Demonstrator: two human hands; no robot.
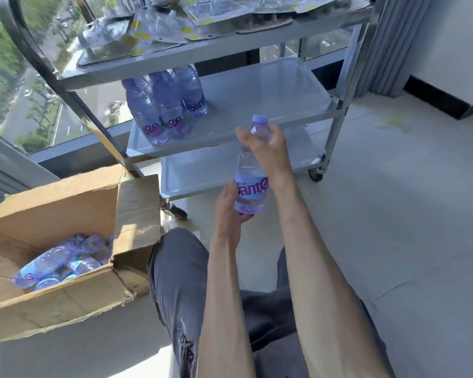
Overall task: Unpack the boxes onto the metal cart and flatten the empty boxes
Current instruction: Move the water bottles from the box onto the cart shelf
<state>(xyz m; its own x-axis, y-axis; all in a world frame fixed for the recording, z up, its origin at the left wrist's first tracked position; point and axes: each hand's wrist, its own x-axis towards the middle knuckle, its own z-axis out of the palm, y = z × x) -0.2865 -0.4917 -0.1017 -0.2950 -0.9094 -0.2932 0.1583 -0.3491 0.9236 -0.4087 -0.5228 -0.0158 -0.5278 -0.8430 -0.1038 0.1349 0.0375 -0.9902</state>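
Bottle [250,170] sat mid-frame, upright with a slight tilt, long axis running up toward the cart [336,110]. Both hands were on it. Right hand [268,148] wrapped the neck and shoulder just under the cap, fingers curled round. Left hand [228,211] cupped the base and lower label from the left side, thumb and fingers closed lightly on it. Neither grip was wide; both held the bottle.

Middle shelf [271,105] lay directly above and beyond the bottle in frame, its front lip just behind the cap. Three bottles [165,105] stood at the shelf's left end; the span to their right was the nearer landing spot, I judged. Right hand was the higher and nearer to the shelf, so I reckoned it would carry the bottle over the lip.

Box [66,255] sat lower left, flaps open, more bottles lying inside it. Not yet emptied, so flattening was some way off.
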